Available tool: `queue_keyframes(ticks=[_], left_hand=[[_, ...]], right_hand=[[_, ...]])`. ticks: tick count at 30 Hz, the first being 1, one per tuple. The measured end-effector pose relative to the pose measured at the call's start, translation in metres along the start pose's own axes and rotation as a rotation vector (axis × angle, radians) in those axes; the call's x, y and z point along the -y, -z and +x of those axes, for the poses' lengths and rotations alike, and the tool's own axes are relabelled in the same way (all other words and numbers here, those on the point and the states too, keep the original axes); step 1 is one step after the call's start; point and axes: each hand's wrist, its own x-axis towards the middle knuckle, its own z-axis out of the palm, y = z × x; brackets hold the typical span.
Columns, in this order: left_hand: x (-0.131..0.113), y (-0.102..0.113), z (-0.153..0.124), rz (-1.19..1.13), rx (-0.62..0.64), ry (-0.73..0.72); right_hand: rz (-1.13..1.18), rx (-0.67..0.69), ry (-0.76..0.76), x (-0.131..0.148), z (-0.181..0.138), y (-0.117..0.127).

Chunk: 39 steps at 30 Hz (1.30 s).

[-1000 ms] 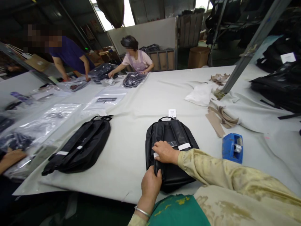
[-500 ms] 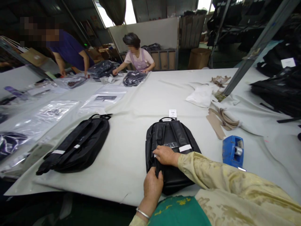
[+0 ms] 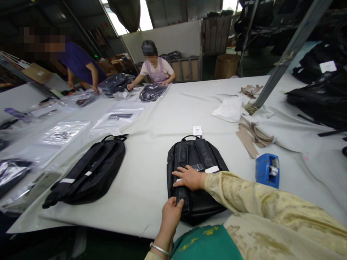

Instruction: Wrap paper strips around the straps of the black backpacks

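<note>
A black backpack [image 3: 207, 202] lies on the table in front of me, its straps facing up and its top handle pointing away. My right hand [image 3: 191, 178] rests on the left shoulder strap [image 3: 182, 155], fingers spread flat over a white band wrapped there. At the strap's lower end, my left hand [image 3: 172, 215] pinches the strap between thumb and fingers at the bag's left edge. Another white band [image 3: 211, 169] circles the right strap. A white paper tag [image 3: 197, 131] sticks out beyond the handle.
A second black backpack [image 3: 92, 171] lies to the left. On the right are a blue tape dispenser [image 3: 267, 170], tan strips [image 3: 248, 142] and a metal post [image 3: 284, 65]. Clear plastic bags [image 3: 65, 131] cover the left side. Two people work at the far left.
My right hand has opened from a closer grip on the strap and now lies spread on it. My left hand stays at the strap's lower end, slightly lower on it.
</note>
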Motion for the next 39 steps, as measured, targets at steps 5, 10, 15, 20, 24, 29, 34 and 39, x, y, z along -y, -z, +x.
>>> queue_keyframes(ticks=[5, 10, 15, 20, 24, 29, 34, 39], left_hand=[[-0.018, 0.018, -0.012, 0.304, -0.252, -0.2], [-0.062, -0.004, -0.007, 0.178, -0.058, -0.33], [-0.096, -0.069, 0.023, -0.033, 0.246, -0.101], [-0.116, -0.107, 0.038, -0.185, 0.307, -0.056], [-0.123, -0.119, 0.042, -0.19, 0.299, -0.092], [-0.125, -0.126, 0.045, -0.167, 0.257, -0.12], [-0.132, -0.114, 0.049, -0.109, 0.183, -0.167], [-0.118, -0.048, 0.052, -0.046, 0.037, -0.218]], right_hand=[[0.194, -0.435, -0.472, -0.026, -0.068, 0.027], [0.489, -0.478, -1.249, -0.025, -0.161, 0.006], [0.684, -0.356, -1.243, 0.001, -0.173, -0.028], [0.712, -0.395, -1.16, -0.002, -0.158, -0.032], [0.676, -0.348, -1.167, -0.005, -0.156, -0.038], [0.659, -0.325, -1.173, -0.007, -0.155, -0.048], [0.682, -0.352, -1.102, -0.005, -0.166, -0.049], [0.574, -0.694, -1.234, 0.005, -0.19, -0.061]])
